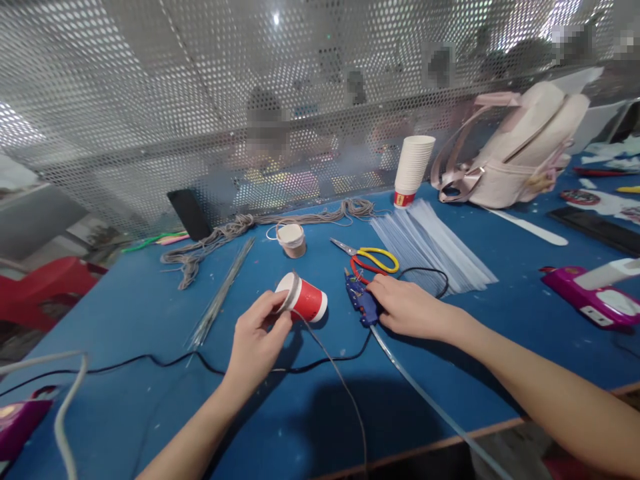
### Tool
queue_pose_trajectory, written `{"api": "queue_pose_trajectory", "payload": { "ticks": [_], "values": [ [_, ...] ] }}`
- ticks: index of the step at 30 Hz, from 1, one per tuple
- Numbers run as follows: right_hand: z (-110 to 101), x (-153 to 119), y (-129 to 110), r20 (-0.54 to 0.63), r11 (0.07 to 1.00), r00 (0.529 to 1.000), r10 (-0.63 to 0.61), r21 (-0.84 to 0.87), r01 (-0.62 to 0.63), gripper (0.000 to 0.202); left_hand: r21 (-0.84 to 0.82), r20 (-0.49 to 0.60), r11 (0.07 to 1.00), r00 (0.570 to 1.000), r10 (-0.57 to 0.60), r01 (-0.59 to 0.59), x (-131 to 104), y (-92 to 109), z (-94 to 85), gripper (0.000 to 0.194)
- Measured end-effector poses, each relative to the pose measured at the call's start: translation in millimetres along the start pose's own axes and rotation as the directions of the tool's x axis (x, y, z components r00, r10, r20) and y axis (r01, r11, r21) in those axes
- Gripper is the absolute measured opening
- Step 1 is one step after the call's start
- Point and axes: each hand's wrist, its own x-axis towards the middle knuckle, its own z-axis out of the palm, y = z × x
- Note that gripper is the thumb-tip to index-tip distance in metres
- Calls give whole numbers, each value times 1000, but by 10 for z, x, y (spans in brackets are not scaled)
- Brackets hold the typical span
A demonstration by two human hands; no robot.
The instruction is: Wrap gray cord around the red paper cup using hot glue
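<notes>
My left hand (260,333) is closed on the rim end of a red and white paper cup (311,301), tilted on its side just over the table. Grey cord wraps around the cup near its rim, and its loose end (345,383) trails down toward the table's front edge. My right hand (405,303) has its fingers around a blue hot glue gun (361,299), which points away from me. A long clear glue stick (415,383) runs out of its back. Scissors (373,259) with yellow and red handles lie just beyond. Behind the cup stands a small cord-wrapped basket (291,240).
Grey cord bundles (310,217), thin wires (225,290) and clear glue sticks (430,250) lie on the blue table (125,313). Farther back are stacked paper cups (415,163), a phone (189,213) and a backpack (515,160) before a perforated metal screen (200,120). A black cable (155,360) crosses the table.
</notes>
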Motion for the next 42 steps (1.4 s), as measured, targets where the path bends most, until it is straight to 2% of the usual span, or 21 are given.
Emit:
{"api": "queue_pose_trajectory", "payload": {
  "ticks": [3,5,8,9,10,11,13,15,17,18,19,20,21,24,27,29,31,34,37,39,42],
  "values": [
    [-18,7,8,-31,999,999,-35,-11,35,27,34,-2,999,1000,16,-16,-11,2,-1,19],
    [-60,-2,-45,-142,999,989,-41,24,45,31,56,-4,998,1000,28,-28,-16,6,6,19],
    [-125,-12,-233,-360,962,932,40,266,62,25,93,-18,994,998,66,-64,-22,14,25,17],
    [-134,-7,-316,-363,902,929,64,419,102,23,103,-22,992,997,81,-78,-25,17,32,17],
    [-131,6,-404,-283,797,956,73,593,115,22,112,-23,990,995,94,-91,-28,21,39,17],
    [-119,28,-491,-168,652,981,93,756,68,19,119,-24,987,994,108,-104,-31,24,44,16],
    [-75,92,-652,61,334,994,91,938,-89,18,126,-23,984,991,129,-125,-39,29,49,16],
    [-27,165,-780,192,79,976,105,976,-200,20,123,-27,984,990,136,-132,-45,30,46,16],
    [1,222,-865,279,-165,956,94,951,-261,25,117,-32,986,992,124,-119,-49,27,40,16],
    [6,240,-891,303,-242,950,72,930,-277,26,114,-34,987,993,115,-110,-50,25,37,16],
    [6,252,-907,313,-277,949,48,917,-288,27,112,-35,988,994,108,-103,-50,22,36,16],
    [3,260,-912,311,-266,950,33,919,-291,26,111,-33,989,994,103,-99,-50,20,36,16],
    [-1,266,-909,291,-216,956,37,936,-277,24,110,-28,989,995,100,-96,-49,18,38,16],
    [-17,287,-863,154,52,986,66,986,-157,15,99,-6,992,997,80,-79,-46,21,47,16],
    [-39,321,-807,-14,290,998,64,957,-5,6,71,14,996,999,47,-48,-44,35,50,16],
    [-63,344,-779,-159,448,984,76,887,109,7,44,32,999,999,23,-24,-43,47,46,16],
    [-88,362,-760,-321,576,945,66,785,227,8,13,55,1000,998,-9,8,-41,58,37,18],
    [-104,385,-739,-458,630,888,32,699,338,11,-40,84,997,995,-56,60,-32,70,27,19],
    [-86,401,-726,-507,630,862,33,680,376,11,-99,100,991,991,-85,95,-22,81,25,17],
    [-66,406,-722,-503,619,863,50,694,368,12,-136,118,983,988,-105,121,-18,91,24,17],
    [-46,407,-721,-442,563,893,84,760,323,11,-174,146,970,979,-143,168,-19,109,19,17]
  ]
}}
